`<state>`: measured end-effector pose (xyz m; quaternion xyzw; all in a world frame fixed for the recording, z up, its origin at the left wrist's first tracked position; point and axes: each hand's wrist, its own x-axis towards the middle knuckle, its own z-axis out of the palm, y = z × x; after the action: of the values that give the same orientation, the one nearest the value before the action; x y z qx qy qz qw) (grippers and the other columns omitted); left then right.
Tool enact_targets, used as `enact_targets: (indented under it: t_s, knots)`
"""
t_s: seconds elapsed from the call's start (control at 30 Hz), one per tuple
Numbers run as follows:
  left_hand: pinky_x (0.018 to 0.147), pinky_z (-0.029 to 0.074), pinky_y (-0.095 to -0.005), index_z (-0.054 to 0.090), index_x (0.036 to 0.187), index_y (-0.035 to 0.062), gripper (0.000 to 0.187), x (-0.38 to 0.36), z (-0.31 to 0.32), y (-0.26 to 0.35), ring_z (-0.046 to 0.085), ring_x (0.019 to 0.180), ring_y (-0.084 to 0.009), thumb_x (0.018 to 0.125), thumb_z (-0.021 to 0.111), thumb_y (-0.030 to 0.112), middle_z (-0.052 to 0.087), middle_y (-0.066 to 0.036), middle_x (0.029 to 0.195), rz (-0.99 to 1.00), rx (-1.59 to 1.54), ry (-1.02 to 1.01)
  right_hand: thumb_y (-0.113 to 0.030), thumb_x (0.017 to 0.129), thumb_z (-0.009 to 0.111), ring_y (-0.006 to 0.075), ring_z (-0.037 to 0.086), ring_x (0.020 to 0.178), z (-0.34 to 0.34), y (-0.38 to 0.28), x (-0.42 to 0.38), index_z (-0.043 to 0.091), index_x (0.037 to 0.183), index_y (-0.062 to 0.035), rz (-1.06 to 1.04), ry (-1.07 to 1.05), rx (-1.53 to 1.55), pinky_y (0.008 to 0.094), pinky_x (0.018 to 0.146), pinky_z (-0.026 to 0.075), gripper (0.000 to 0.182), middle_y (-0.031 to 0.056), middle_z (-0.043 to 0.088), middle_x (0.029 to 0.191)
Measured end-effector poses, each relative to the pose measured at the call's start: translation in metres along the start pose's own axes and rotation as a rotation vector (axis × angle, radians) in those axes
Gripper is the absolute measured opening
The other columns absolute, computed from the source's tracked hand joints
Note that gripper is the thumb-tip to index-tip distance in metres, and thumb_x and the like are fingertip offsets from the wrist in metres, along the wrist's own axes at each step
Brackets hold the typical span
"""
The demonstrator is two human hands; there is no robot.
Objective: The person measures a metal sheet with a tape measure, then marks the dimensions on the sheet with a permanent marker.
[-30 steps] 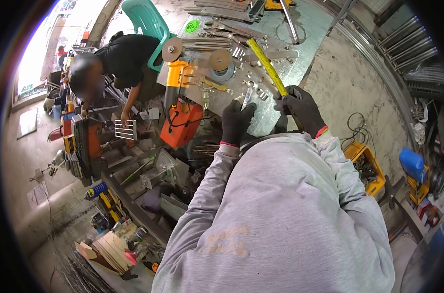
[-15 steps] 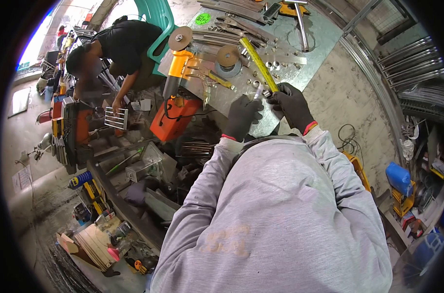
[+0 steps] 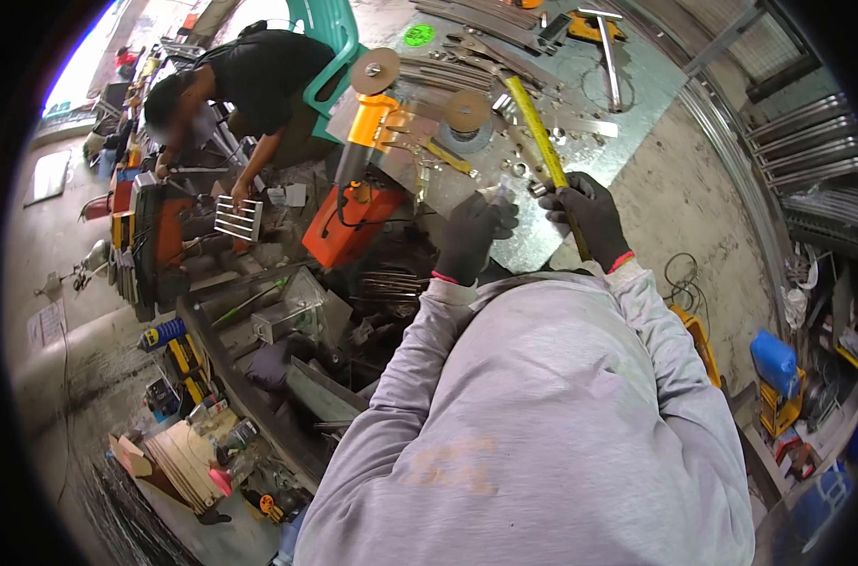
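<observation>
My right hand (image 3: 591, 215), in a dark glove, is closed around the lower part of a yellow measuring tape (image 3: 538, 130), whose strip slants up and left over the metal-topped table (image 3: 528, 243). A short shiny metal tube piece (image 3: 539, 189) shows at its fingertips. My left hand (image 3: 474, 231), gloved too, has its fingers curled round a small whitish stick-like piece (image 3: 495, 192) at the table's near edge. Small metal rings (image 3: 519, 170) lie just beyond the hands.
An angle grinder (image 3: 367, 127) stands at the table's left, beside abrasive discs (image 3: 466, 111) and a yellow-handled tool (image 3: 449, 156). Metal strips (image 3: 448, 74) lie farther back, near a T-shaped bar (image 3: 610, 61). Below left is an orange box (image 3: 349, 226). A person (image 3: 259, 90) holds a metal grille (image 3: 238, 219).
The view has shifted, so the scene sits farther right. My hands have moved slightly apart, and the tape's lower end now shows below my right hand.
</observation>
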<state>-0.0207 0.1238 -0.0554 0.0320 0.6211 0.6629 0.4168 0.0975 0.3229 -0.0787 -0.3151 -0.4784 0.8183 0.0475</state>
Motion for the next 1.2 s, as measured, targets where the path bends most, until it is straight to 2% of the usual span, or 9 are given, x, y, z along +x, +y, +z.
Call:
enact_targets:
  t_s: [0.1,0.2,0.53,0.6,0.77,0.87,0.93,1.03,1.2]
  knots:
    - [0.076,0.06,-0.033,0.066,0.127,-0.0013,0.029,0.001,0.003,0.006,0.074,0.086,-0.0191,0.106,0.061,0.018,0.075,-0.01,0.105,0.016,0.073,-0.011,-0.013,0.108,0.056,0.0158,0.073,0.085,-0.005,0.007,0.006,0.061,0.123,0.0027,-0.008,-0.03,0.042,0.0272,0.073,0.06,0.023,0.0136,0.074,0.108]
    - [0.072,0.053,-0.0264,0.068,0.125,-0.0022,0.03,0.001,0.009,0.004,0.067,0.082,-0.012,0.105,0.068,0.02,0.073,-0.005,0.098,-0.012,0.036,-0.014,-0.011,0.107,0.056,0.0169,0.074,0.09,-0.007,0.007,0.007,0.06,0.124,0.003,-0.006,-0.049,0.058,0.0278,0.074,0.061,0.023,0.0142,0.073,0.111]
    - [0.061,0.048,-0.0268,0.072,0.115,-0.0044,0.023,-0.001,0.014,0.014,0.06,0.069,-0.0082,0.101,0.072,0.014,0.074,-0.003,0.092,0.044,0.521,-0.091,-0.009,0.104,0.059,0.0156,0.075,0.09,-0.003,-0.005,0.0,0.066,0.116,0.0014,-0.002,-0.032,0.132,0.0289,0.077,0.064,0.018,0.0097,0.074,0.109]
    - [0.06,0.049,-0.0269,0.071,0.112,-0.0024,0.022,-0.001,0.017,0.013,0.063,0.069,-0.0098,0.102,0.07,0.017,0.074,-0.005,0.091,-0.07,0.227,-0.022,-0.011,0.104,0.061,0.0155,0.074,0.088,-0.002,-0.004,-0.001,0.067,0.117,0.0008,-0.014,-0.042,0.153,0.0284,0.076,0.062,0.018,0.0101,0.074,0.108]
    - [0.06,0.05,-0.0269,0.067,0.108,0.0033,0.023,0.006,0.008,0.01,0.065,0.069,-0.0134,0.105,0.065,0.026,0.072,-0.006,0.089,-0.094,0.267,0.018,-0.01,0.105,0.059,0.0185,0.075,0.092,-0.009,0.005,0.006,0.064,0.119,0.0021,0.011,-0.059,0.088,0.0315,0.08,0.064,0.02,0.0129,0.073,0.111]
    - [0.066,0.056,-0.0304,0.068,0.112,0.0017,0.026,0.007,0.004,0.002,0.07,0.078,-0.017,0.106,0.065,0.027,0.074,-0.01,0.098,-0.032,0.11,-0.03,-0.013,0.105,0.061,0.0131,0.071,0.079,-0.01,0.009,0.005,0.067,0.117,-0.0001,-0.009,-0.012,0.106,0.0251,0.071,0.06,0.019,0.0121,0.075,0.105]
    - [0.07,0.058,-0.0326,0.067,0.114,0.0007,0.027,0.006,0.002,0.001,0.072,0.081,-0.0192,0.107,0.064,0.027,0.074,-0.011,0.1,-0.039,0.066,-0.045,-0.012,0.105,0.058,0.0205,0.076,0.095,-0.012,0.007,0.007,0.062,0.123,0.0031,0.013,-0.063,0.099,0.0336,0.083,0.065,0.023,0.0148,0.072,0.117]
    - [0.077,0.061,-0.0367,0.066,0.116,-0.0006,0.027,0.002,0.001,0.007,0.074,0.086,-0.0231,0.106,0.064,0.024,0.074,-0.012,0.102,-0.049,-0.054,-0.048,-0.013,0.104,0.058,0.0227,0.077,0.1,-0.017,0.006,0.005,0.061,0.124,0.0045,-0.036,-0.083,0.188,0.0353,0.087,0.066,0.026,0.0164,0.072,0.122]
    - [0.08,0.061,-0.0381,0.066,0.12,-0.0005,0.029,0.01,-0.013,-0.003,0.074,0.088,-0.024,0.099,0.069,0.018,0.074,-0.012,0.105,-0.113,-0.315,-0.046,-0.012,0.101,0.061,0.0232,0.078,0.098,-0.02,0.003,0.004,0.063,0.117,0.002,-0.029,-0.102,0.339,0.0349,0.081,0.067,0.022,0.0156,0.074,0.118]
